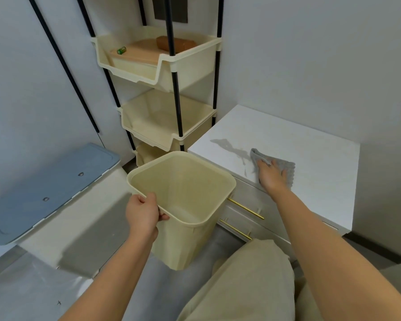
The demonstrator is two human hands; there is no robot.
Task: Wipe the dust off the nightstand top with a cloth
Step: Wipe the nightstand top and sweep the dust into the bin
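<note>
The white nightstand top (306, 154) lies at the right, with a grey smear of dust (227, 145) across its left part. My right hand (270, 176) presses flat on a grey cloth (286, 166) near the top's front edge, just right of the smear. My left hand (144, 213) grips the near rim of a cream plastic bin (185, 205), held in the air just below and left of the nightstand's front left corner.
A cream tiered rack (162, 66) with black poles stands left of the nightstand against the wall. A blue-lidded box (49, 188) sits at the left. Gold drawer handles (245, 208) run along the nightstand's front. My beige-trousered knee (248, 281) is below.
</note>
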